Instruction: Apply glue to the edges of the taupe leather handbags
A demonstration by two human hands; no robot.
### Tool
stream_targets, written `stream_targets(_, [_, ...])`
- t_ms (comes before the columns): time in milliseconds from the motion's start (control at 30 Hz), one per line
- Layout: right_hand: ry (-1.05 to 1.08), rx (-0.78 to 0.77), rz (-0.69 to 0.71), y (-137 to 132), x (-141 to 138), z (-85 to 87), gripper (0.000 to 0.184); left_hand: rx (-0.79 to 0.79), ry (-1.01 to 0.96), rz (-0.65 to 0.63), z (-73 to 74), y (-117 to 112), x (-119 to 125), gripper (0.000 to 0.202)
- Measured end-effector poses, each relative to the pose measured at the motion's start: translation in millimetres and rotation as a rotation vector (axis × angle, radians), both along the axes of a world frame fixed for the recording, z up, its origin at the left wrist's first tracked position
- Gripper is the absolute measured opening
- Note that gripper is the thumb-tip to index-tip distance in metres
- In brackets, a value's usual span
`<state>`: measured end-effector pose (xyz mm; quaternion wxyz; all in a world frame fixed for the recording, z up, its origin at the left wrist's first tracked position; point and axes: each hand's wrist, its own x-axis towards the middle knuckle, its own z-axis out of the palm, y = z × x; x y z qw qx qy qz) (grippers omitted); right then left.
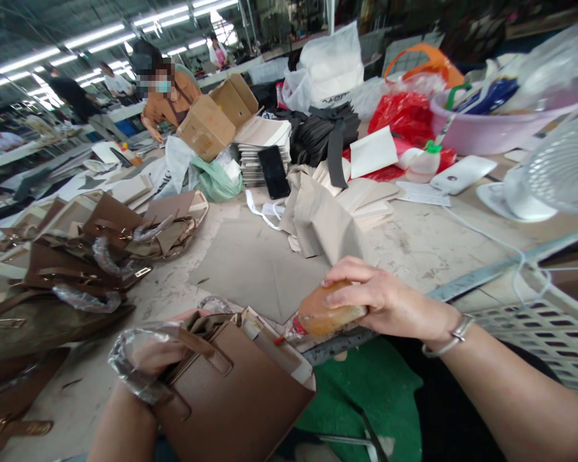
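A brown handbag [241, 391] leans tilted near the table's front edge, its plastic-wrapped handle [137, 359] toward the left. My left hand [161, 350] reaches behind that handle and grips the bag's far side; its fingertips are partly hidden. In my right hand [380, 298] is an amber squeeze bottle [330, 311], closed in by the fingers and tipped on its side. The bottle's red nozzle [297, 325] points left, just beside the bag's pale unfinished edge [274, 346]. A flat grey-beige sheet [255, 269] lies behind the bag.
Several brown handbags [110, 221] line the left side. Farther back are a black phone [273, 172], stacked panels [262, 138], black strips [318, 131] and a pink basin [505, 131]. A white fan [566, 163] stands right, above a plastic crate [525, 340]. A co-worker [173, 96] works across the table.
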<state>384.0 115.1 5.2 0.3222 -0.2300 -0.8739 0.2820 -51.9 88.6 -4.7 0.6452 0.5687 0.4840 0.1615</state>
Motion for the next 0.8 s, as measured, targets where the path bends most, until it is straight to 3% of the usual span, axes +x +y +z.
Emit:
stream_targets(133, [0.015,-0.003,-0.048,2.4,2.6,-4.9,0.044,0.040,-0.041,-0.005,14.4,27.4,4.6,0.044])
stream_targets(233, [0.074,0.013,-0.099,3.4,1.8,-10.4,0.043,0.141,0.045,-0.039,27.8,52.9,4.7,0.039])
stream_targets(300, [0.099,0.004,-0.101,3.5,-1.4,-13.2,0.041,0.121,0.100,-0.018,31.6,67.0,1.9,0.036])
stream_targets(533, [0.061,-0.063,-0.053,1.6,-9.9,-18.7,0.037,0.001,0.095,0.004,14.8,83.0,-10.0,0.041])
stream_targets(800, [-0.016,-0.078,-0.034,3.1,-10.3,-17.4,0.041,0.063,0.156,0.036,3.5,96.7,-17.5,0.035])
